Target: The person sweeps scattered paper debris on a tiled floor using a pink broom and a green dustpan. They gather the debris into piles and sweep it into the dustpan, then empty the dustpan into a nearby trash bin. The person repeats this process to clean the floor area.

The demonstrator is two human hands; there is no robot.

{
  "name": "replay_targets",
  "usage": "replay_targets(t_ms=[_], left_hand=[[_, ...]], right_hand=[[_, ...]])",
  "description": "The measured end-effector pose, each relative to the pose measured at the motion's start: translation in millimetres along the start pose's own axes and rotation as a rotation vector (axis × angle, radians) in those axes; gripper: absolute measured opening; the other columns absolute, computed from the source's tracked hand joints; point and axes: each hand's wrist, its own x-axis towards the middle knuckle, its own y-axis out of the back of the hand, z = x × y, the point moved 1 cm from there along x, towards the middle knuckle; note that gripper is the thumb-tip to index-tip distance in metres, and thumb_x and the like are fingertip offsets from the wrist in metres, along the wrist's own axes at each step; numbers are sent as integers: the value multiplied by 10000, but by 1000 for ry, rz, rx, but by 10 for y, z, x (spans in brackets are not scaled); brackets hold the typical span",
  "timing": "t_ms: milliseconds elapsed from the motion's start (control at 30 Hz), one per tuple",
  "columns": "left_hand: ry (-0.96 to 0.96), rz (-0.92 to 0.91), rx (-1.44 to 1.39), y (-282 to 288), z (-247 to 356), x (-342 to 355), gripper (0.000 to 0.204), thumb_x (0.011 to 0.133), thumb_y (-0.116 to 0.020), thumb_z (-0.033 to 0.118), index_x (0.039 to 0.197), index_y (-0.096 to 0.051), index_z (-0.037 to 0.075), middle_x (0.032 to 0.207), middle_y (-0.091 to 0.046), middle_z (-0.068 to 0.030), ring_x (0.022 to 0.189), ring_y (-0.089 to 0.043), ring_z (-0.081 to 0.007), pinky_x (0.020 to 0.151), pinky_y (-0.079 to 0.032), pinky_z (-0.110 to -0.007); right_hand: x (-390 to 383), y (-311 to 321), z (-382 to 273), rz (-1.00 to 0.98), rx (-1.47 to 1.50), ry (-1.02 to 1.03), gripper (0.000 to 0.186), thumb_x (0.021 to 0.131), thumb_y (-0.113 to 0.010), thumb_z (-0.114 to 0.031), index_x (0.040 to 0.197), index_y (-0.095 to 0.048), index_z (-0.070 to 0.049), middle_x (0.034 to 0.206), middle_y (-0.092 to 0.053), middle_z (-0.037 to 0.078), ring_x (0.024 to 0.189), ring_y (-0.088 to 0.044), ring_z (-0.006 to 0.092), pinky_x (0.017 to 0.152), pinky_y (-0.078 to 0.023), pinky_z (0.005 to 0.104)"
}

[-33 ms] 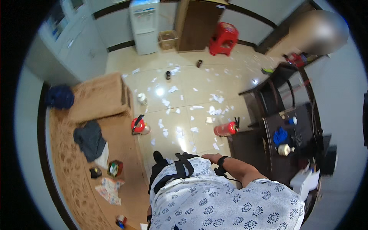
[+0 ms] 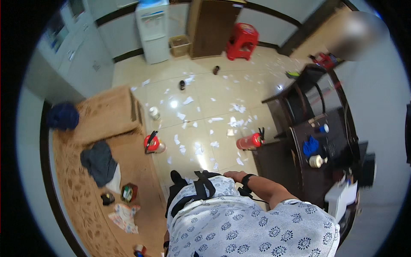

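Observation:
My right hand (image 2: 234,176) hangs low beside the hem of my patterned white shirt (image 2: 239,222), a dark band on its wrist. Its fingers are too hidden to read, and nothing shows in it. Only a sliver of my left hand (image 2: 166,236) shows at my other side, the rest covered by my body. Ahead on the tiles stand two red fire extinguishers, one on the left (image 2: 155,143) and one lying on the right (image 2: 249,141). Torn white paper scraps (image 2: 199,149) are strewn between and beyond them.
Along the left runs a brown covered couch (image 2: 145,188) with a dark grey cloth (image 2: 99,162). A dark desk (image 2: 308,180) and a chair (image 2: 302,96) flank the right. White bottle (image 2: 154,113), two small dark bottles (image 2: 182,85), red stools (image 2: 242,41) and a water dispenser (image 2: 155,36) lie ahead.
The view has turned slightly, so the room's things sit a little further left in the picture. My hands keep their places, and no object has visibly been moved.

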Motion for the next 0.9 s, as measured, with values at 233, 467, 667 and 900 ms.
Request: replay_targets(t_ms=[233,467,667,900], left_hand=[[96,-196,243,756,840,241,427,959,-517,244,1337,-535,45,1254,-620,-107,1103,-589,-237,958,-445,-324],[181,-369,498,899,1674,608,420,955,-522,237,1329,-545,46,1239,-631,-104,1091,-596,-235,947,-455,-324],[196,-468,656,356,2380,849,419,951,-527,236,1323,-552,46,1229,-637,-104,1084,-600,-235,940,-460,-325],[19,-379,1073,-329,2960,837,446,942,-538,268,1325,-544,41,1237,-628,-123,1094,-594,-243,946,-456,-333]], right_hand=[[204,-588,543,140,-164,60,314,790,-628,-209,1067,-713,-87,1081,-693,159,996,-657,334,877,-513,405],[-335,-1535,827,269,224,-213,349,790,-671,-252,1095,-699,-84,1054,-700,157,980,-668,315,839,-518,396],[-603,-2487,1111,368,447,-265,347,681,-706,-121,1027,-708,-96,909,-707,152,822,-674,268,693,-513,440],[-114,-2503,1568,434,658,-146,90,625,-663,-52,714,-671,-44,610,-615,111,522,-564,206,462,-426,403]])
